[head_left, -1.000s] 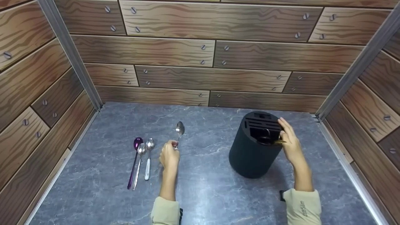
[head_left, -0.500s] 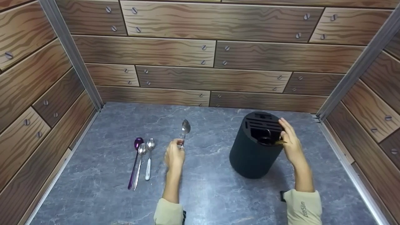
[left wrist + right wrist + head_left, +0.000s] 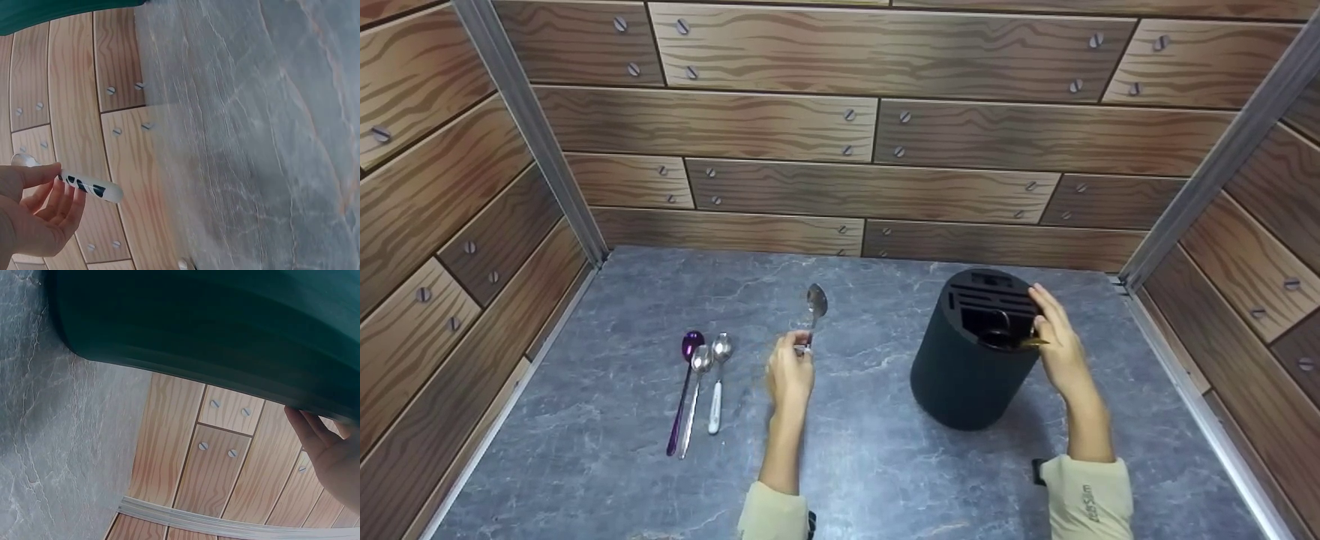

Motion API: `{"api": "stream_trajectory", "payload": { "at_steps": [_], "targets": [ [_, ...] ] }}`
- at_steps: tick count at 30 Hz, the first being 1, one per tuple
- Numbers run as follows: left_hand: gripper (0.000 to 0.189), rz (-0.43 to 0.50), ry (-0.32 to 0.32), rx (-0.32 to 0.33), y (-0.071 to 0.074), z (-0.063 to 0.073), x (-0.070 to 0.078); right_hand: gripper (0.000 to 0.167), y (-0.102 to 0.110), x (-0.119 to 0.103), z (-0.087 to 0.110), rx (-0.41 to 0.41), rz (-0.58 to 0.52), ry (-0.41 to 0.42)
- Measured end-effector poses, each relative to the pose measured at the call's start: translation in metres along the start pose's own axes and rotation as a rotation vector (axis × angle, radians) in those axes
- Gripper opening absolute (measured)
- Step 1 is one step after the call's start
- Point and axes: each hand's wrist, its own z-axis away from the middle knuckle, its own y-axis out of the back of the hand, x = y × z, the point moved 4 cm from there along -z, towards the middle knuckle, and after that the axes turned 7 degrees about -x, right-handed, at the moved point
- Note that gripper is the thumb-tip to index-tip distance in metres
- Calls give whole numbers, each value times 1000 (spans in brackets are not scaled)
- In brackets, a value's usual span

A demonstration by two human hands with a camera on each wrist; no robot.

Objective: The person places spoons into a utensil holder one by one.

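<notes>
My left hand (image 3: 791, 373) pinches a spoon (image 3: 817, 300) above the table, its metal bowl pointing away from me. In the left wrist view, the spoon's white handle with dark markings (image 3: 93, 188) sticks out past my thumb and fingers. To the right stands a dark knife-block-like utensil holder (image 3: 967, 382) with slots and a larger opening on top. My right hand (image 3: 1061, 352) rests against its right side near the rim, fingers fairly straight. In the opening lie a dark rounded item (image 3: 996, 335) and a gold-coloured piece (image 3: 1031, 342), partly hidden.
Left of my left hand lie a purple spoon (image 3: 692, 345), a silver spoon (image 3: 701, 360) and a white-handled spoon (image 3: 715, 405). Wood-patterned walls (image 3: 780, 124) enclose the grey marbled table (image 3: 870, 465) at the back and both sides.
My left hand has moved right and slightly away from me with the spoon, closer to the holder. My right hand and the holder have stayed put.
</notes>
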Motion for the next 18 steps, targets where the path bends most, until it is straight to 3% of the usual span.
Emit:
{"api": "stream_trajectory", "payload": {
  "at_steps": [8, 18],
  "targets": [
    [24, 51, -61, -3, -4, 4, 13, 40, 0, 1, 0, 4, -2, -4],
    [24, 153, -118, -53, -6, 10, 46, 41, 0, 3, 0, 7, -14, 24]
  ]
}}
